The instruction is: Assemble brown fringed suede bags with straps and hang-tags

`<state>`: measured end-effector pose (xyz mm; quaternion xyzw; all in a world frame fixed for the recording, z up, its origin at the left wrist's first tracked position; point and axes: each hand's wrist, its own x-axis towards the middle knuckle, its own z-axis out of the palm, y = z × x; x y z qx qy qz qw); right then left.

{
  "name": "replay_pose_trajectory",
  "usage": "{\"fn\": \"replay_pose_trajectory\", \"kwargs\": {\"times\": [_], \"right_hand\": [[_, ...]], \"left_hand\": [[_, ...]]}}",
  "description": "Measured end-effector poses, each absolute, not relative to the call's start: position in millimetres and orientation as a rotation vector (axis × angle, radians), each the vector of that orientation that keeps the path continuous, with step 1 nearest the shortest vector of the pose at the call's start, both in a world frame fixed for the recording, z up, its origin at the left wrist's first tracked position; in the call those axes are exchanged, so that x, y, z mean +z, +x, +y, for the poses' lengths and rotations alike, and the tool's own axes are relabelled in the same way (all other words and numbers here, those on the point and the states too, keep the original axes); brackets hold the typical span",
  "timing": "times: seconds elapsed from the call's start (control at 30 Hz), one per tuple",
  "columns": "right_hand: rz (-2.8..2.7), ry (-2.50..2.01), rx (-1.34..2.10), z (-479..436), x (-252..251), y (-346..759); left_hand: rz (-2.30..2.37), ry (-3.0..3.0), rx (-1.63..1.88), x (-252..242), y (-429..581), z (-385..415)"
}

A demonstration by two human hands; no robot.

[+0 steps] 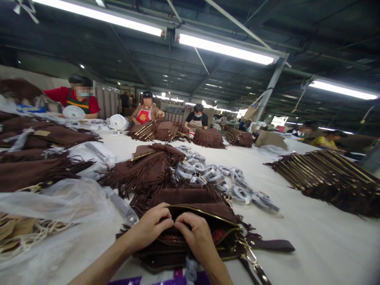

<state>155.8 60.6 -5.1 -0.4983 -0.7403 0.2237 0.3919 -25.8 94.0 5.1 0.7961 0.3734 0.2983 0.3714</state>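
Note:
A dark brown fringed handbag [190,200] lies before me with its gold zip [204,213] undone and its mouth gaping, showing a patterned lining with red. At the bag's opening, my left hand [156,222] has thumb and fingers pinched together at the inner edge. My right hand [194,233] sits right beside it, fingers curled inward into the bag's mouth. What lies between the fingertips of either hand is hidden. From the bag's right end hang a brown wrist strap [274,244] and a gold clasp [251,253].
Wrapped straps in coils [212,174] lie beyond the bag. Fringed bags [148,162] are stacked behind, with a long zipped row [332,178] at right. Clear plastic [83,202] and cardboard tags [20,229] are on the left. Several people work across the table [311,245].

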Motion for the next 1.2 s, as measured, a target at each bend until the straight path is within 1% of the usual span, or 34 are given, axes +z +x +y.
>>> {"fn": "replay_pose_trajectory", "kwargs": {"times": [0.2,0.43,0.67,0.87,1.0,1.2], "right_hand": [[-1.768,-1.355,0.629,62,-7,164],[-1.951,-1.645,0.526,58,-1,161],[-2.057,-1.790,0.361,61,7,152],[-2.134,-1.821,0.339,66,12,149],[-2.086,-1.816,0.373,69,10,147],[-2.070,-1.748,0.449,77,3,143]], "left_hand": [[1.011,2.203,0.668,3,-34,101],[1.041,2.149,0.694,0,-31,111],[1.074,2.273,0.777,-8,-27,112],[1.133,2.206,0.796,-10,-27,117],[1.144,2.143,0.801,-10,-27,121],[1.116,2.240,0.768,-8,-27,116]]}}
